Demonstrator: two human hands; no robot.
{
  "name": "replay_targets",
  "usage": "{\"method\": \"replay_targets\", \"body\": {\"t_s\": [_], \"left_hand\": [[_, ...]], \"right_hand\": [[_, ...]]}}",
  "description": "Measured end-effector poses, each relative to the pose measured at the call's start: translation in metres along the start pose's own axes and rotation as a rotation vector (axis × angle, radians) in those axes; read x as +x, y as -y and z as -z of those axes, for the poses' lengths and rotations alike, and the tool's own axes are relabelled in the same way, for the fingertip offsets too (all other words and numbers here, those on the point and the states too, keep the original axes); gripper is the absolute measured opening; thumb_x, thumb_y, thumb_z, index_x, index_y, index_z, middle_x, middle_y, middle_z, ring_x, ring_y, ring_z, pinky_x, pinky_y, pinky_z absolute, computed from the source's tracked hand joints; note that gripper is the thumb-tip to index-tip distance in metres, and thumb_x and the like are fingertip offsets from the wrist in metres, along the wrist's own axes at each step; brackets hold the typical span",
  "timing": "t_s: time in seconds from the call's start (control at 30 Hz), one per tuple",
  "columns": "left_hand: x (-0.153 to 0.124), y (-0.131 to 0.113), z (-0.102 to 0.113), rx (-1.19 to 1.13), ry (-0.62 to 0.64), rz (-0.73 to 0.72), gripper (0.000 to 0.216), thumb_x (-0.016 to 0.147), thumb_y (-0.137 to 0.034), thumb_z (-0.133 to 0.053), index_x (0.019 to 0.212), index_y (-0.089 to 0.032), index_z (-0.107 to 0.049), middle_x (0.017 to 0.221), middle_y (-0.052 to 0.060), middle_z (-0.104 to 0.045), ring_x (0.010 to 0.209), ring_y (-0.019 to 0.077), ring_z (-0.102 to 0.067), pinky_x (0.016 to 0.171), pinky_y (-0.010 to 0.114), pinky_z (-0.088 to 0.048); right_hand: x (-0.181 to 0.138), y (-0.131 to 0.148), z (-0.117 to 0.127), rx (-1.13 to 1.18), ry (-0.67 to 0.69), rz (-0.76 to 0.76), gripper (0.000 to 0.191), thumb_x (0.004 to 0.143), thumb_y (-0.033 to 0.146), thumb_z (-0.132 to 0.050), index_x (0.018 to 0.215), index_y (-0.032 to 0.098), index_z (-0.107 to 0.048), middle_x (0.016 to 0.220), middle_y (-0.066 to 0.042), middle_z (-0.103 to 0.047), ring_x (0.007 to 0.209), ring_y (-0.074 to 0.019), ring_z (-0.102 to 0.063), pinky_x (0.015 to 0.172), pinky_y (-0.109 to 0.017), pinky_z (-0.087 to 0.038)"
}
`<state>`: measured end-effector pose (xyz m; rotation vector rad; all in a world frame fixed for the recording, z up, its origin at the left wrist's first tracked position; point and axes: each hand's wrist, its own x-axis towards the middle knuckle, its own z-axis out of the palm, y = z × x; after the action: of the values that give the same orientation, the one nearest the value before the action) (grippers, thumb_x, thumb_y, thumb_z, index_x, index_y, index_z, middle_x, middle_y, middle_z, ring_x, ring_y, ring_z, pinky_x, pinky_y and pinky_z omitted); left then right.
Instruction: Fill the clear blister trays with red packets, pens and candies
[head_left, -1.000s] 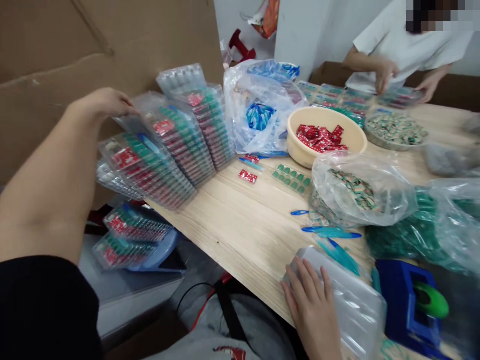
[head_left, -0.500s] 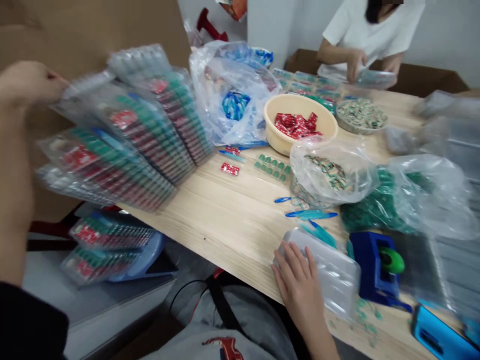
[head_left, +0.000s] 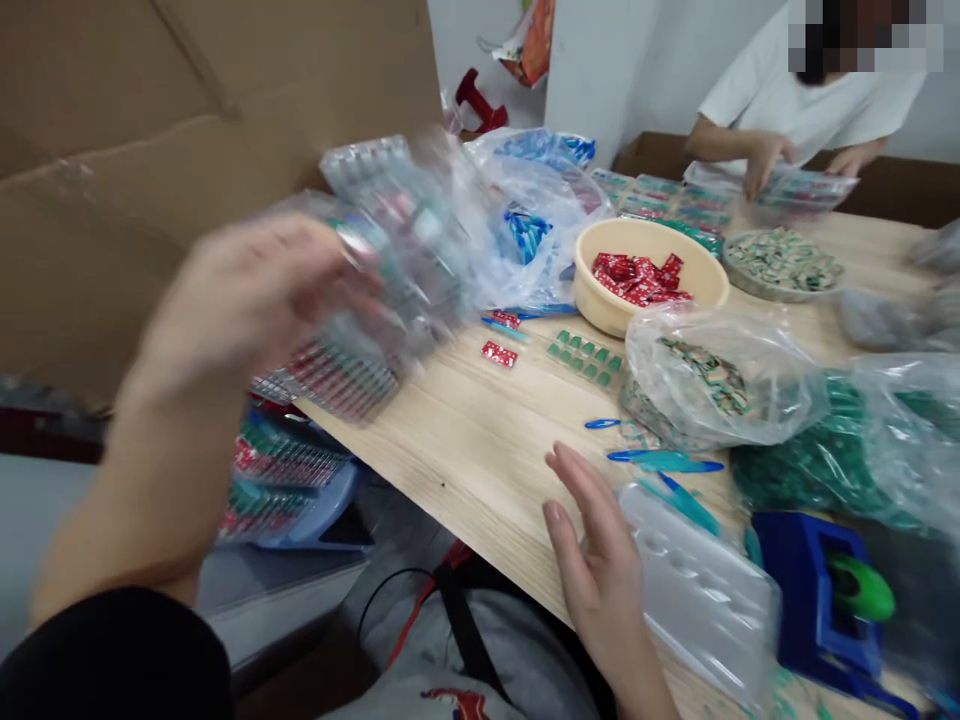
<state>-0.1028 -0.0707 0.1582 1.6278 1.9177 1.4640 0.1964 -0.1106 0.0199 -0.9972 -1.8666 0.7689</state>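
Note:
My left hand [head_left: 240,310] is raised in front of the stacks of filled clear packs [head_left: 337,370] at the table's left edge. It is smeared by motion, and a blurred clear pack [head_left: 405,230] shows just past its fingers; whether it grips it I cannot tell. My right hand [head_left: 592,560] hovers at the near edge of the wooden table [head_left: 465,440], fingers stretched out and holding nothing. It is beside a stack of empty clear trays [head_left: 697,590].
A tan bowl [head_left: 600,305] of red packets, plastic bags of small pieces [head_left: 712,380], blue sticks [head_left: 660,462] and a blue tape dispenser [head_left: 817,590] crowd the table. More filled packs lie on a stool [head_left: 285,480] below. Across the table, a co-worker's hand [head_left: 765,160] handles packs. Cardboard [head_left: 150,120] stands at the left.
My left hand swung in from the far side of the stacks to in front of them. My right hand lifted off the empty trays and opened.

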Motion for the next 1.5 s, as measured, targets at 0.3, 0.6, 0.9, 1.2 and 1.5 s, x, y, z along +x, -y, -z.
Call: {"method": "replay_targets", "body": {"t_s": [0.3, 0.6, 0.9, 1.2, 1.5], "left_hand": [[-0.087, -0.011, -0.080, -0.584, 0.667, 0.170, 0.010, 0.085, -0.032, -0.069, 0.077, -0.026, -0.071, 0.116, 0.004, -0.069, 0.117, 0.0231, -0.062, 0.096, 0.038, -0.055], [-0.102, -0.021, -0.084, -0.387, 0.819, -0.045, 0.016, 0.090, -0.024, -0.058, 0.089, -0.029, -0.073, 0.124, 0.004, -0.064, 0.119, 0.0206, -0.061, 0.101, 0.036, -0.053], [0.045, 0.058, 0.026, 0.600, -0.266, -0.075, 0.027, 0.090, -0.022, -0.048, 0.109, -0.018, -0.067, 0.124, 0.003, -0.067, 0.115, 0.0208, -0.060, 0.107, 0.039, -0.044], [0.145, 0.147, 0.089, 0.630, -0.087, 0.523, 0.026, 0.076, -0.027, -0.074, 0.059, -0.018, -0.056, 0.048, -0.008, -0.053, 0.090, 0.0138, -0.056, 0.112, 0.036, -0.037], [0.165, 0.169, 0.106, 0.675, 0.057, 0.503, 0.030, 0.076, -0.033, -0.079, 0.064, -0.012, -0.062, 0.045, -0.008, -0.048, 0.084, 0.0124, -0.058, 0.111, 0.054, -0.037]], "right_hand": [[0.023, 0.025, -0.019, 0.358, 0.013, -0.028, 0.071, 0.098, 0.056, -0.038, 0.157, 0.028, -0.011, 0.160, -0.015, -0.028, 0.142, -0.0292, -0.041, 0.102, -0.050, -0.053], [0.022, 0.018, -0.024, 0.584, 0.008, -0.254, 0.060, 0.096, 0.056, -0.043, 0.146, 0.025, -0.034, 0.126, -0.015, -0.064, 0.110, -0.0254, -0.068, 0.091, -0.044, -0.057], [-0.004, -0.030, -0.055, -0.193, 0.038, 0.059, 0.057, 0.092, 0.058, -0.050, 0.134, 0.018, -0.052, 0.115, -0.017, -0.064, 0.108, -0.0314, -0.061, 0.097, -0.050, -0.048], [-0.050, -0.081, -0.091, -0.793, 0.172, 0.178, 0.044, 0.093, 0.038, -0.053, 0.127, 0.010, -0.059, 0.113, -0.023, -0.064, 0.108, -0.0360, -0.060, 0.103, -0.061, -0.041], [-0.052, -0.077, -0.083, -0.802, 0.221, 0.145, 0.038, 0.093, 0.027, -0.052, 0.128, 0.012, -0.058, 0.118, -0.021, -0.063, 0.111, -0.0340, -0.058, 0.106, -0.058, -0.039]]}}
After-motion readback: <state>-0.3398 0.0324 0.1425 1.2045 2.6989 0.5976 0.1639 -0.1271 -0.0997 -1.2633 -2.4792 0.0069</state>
